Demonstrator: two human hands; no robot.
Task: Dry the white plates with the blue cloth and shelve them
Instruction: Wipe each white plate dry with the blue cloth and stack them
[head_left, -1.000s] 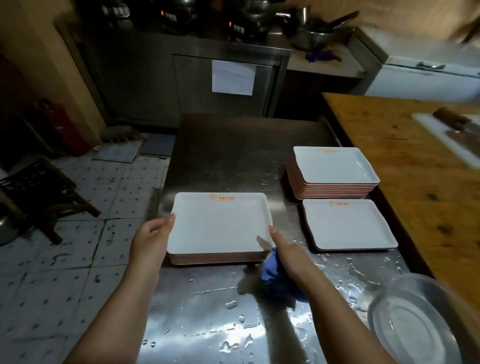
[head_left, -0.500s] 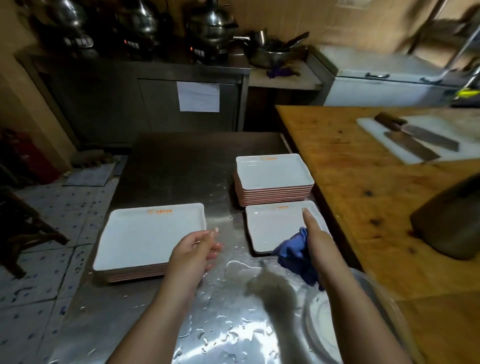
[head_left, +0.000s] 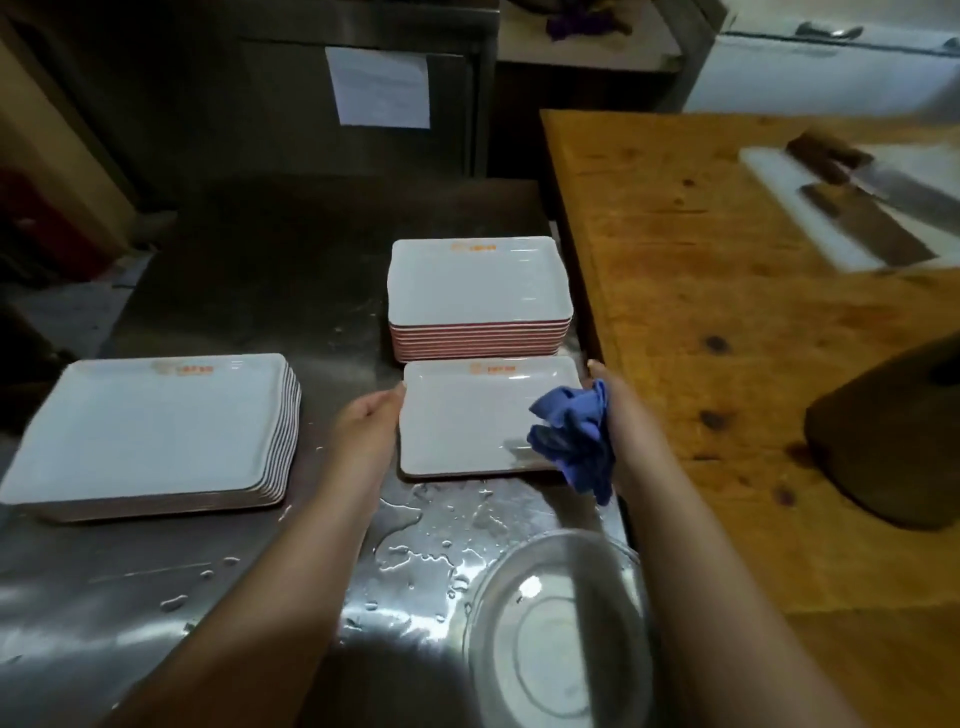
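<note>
Hands frame a single white rectangular plate (head_left: 467, 415) lying flat on the wet stainless-steel counter (head_left: 249, 561), as I watch through the head-worn camera. My left hand (head_left: 370, 423) touches the plate's left edge with its fingers fairly straight, while my right hand (head_left: 615, 415) sits against the plate's right edge with a crumpled blue cloth (head_left: 576, 439) bunched under it; the cloth drapes over the plate's near right corner and hangs past its front rim. I cannot tell whether the right fingers curl under the plate, since the cloth hides them. Just behind this plate stands a tall stack of white rectangular plates with reddish rims (head_left: 480, 299), each top face bearing a small orange logo along its far edge. Well to the left, a second, wider stack of white plates (head_left: 150, 431) rests near the counter's left side. Water droplets and small puddles (head_left: 426, 540) spread across the steel in front of the single plate. Nearest the camera, a round metal bowl (head_left: 550, 634) sits at the counter's right, partly crossed by my right forearm. To the right runs a worn wooden tabletop (head_left: 727, 322), carrying a white cutting board (head_left: 852, 202) with two cleavers (head_left: 872, 208) lying on it, blurred. A sheet of white paper (head_left: 382, 85) is stuck to the dark metal cabinet (head_left: 249, 104) beyond the counter.
</note>
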